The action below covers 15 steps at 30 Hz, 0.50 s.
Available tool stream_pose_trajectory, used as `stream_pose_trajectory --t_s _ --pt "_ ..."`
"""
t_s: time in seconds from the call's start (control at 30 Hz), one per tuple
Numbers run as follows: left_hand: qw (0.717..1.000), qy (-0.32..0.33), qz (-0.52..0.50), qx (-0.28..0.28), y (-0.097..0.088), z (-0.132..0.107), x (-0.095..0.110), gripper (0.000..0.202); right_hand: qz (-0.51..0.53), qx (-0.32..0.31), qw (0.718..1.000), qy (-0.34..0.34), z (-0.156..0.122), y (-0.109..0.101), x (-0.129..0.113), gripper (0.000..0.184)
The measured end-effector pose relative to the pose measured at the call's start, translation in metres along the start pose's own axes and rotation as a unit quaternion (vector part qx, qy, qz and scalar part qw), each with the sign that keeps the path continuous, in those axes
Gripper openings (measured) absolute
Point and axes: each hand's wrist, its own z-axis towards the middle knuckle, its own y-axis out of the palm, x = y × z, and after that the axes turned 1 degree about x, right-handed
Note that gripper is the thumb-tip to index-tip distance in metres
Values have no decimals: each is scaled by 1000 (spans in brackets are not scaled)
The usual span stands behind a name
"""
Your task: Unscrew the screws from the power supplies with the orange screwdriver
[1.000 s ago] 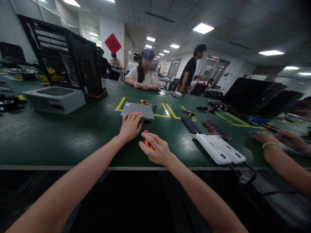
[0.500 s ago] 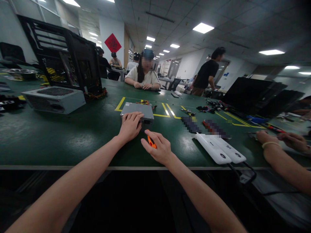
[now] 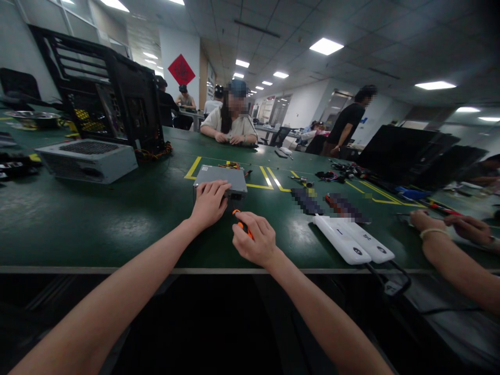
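A flat grey metal box [image 3: 221, 177] lies on the green table [image 3: 97, 224] in front of me. My left hand [image 3: 209, 203] rests on its near edge, fingers curled over the top and gripping it. Just to the right, my right hand [image 3: 255, 240] is closed around an orange-and-black screwdriver [image 3: 242, 225] whose tip points at the box's near face. The tool's shaft is mostly hidden by my fingers.
A grey power supply [image 3: 88, 159] and an open black computer case [image 3: 105, 99] stand at the left. Two white power strips [image 3: 353, 245] lie at the right, near a co-worker's hands [image 3: 449, 229]. Small tools and cables [image 3: 336, 174] lie farther back. A person [image 3: 232, 117] sits opposite.
My right hand has turned and shifted slightly right with the screwdriver, bringing its tip toward the box. A standing person in the background has walked to the right. My left hand has stayed put.
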Motion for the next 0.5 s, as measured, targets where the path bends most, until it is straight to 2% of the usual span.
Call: stream_pose_trajectory --t_s 0.17,0.33,0.5 --pt "1000 0 -7 -1 -1 0 1 39 -19 14 1000 5 -1 -1 1 28" --pt "1000 1 -4 -2 -1 0 1 40 -3 7 1000 12 -1 0 0 19" --pt "1000 3 1 0 0 0 1 38 7 1 1000 16 -5 4 0 31"
